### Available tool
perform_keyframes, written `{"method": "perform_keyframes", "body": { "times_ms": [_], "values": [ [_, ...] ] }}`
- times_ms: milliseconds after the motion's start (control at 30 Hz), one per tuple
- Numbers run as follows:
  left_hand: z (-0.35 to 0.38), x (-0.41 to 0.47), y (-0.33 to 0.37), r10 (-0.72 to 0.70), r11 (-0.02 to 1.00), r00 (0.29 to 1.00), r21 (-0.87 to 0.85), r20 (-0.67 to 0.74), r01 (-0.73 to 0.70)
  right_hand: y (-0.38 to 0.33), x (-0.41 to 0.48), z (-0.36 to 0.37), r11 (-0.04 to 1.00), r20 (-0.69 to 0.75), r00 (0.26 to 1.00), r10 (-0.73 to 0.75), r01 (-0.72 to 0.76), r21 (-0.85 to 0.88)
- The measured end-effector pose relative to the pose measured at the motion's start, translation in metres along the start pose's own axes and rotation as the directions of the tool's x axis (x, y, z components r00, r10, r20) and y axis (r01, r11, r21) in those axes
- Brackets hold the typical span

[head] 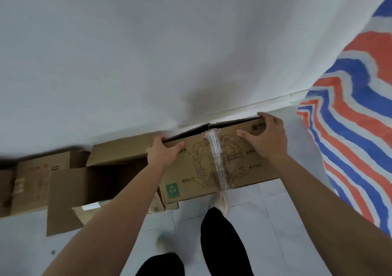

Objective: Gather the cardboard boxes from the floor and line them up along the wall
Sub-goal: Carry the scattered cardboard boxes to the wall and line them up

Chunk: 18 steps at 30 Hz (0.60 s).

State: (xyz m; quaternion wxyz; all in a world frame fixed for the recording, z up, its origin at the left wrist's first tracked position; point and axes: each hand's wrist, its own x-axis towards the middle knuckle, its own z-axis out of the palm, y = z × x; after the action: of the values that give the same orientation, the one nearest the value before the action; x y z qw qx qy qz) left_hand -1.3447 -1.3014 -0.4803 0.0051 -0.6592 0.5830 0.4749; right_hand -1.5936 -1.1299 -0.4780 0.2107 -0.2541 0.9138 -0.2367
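A taped cardboard box (199, 169) with line drawings and a green logo stands against the white wall (148, 53). My left hand (163, 151) grips its top left corner, fingers over the far edge and thumb on the near face. My right hand (269, 135) grips the top right corner in the same way. To the left an open box (106, 169) with raised flaps stands by the wall, and a further brown box (31, 182) stands beside that one.
A red, white and blue striped bag (356, 127) fills the right side, close to the box's right end. My legs in black trousers and a pale shoe (220, 201) stand on the light tiled floor (275, 212) just in front of the box.
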Motion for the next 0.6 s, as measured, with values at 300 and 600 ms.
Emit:
{"method": "perform_keyframes", "body": {
  "times_ms": [300,600],
  "values": [
    [0.033,0.156,-0.032,-0.043,0.998,0.999,0.047,-0.017,0.044,0.010,0.105,0.127,0.998,0.105,0.993,0.052,-0.050,-0.025],
    [0.050,0.203,-0.069,0.033,0.962,0.997,0.268,0.067,-0.050,0.020,0.086,0.229,0.920,0.252,0.967,0.046,0.058,-0.388]
  ]
}}
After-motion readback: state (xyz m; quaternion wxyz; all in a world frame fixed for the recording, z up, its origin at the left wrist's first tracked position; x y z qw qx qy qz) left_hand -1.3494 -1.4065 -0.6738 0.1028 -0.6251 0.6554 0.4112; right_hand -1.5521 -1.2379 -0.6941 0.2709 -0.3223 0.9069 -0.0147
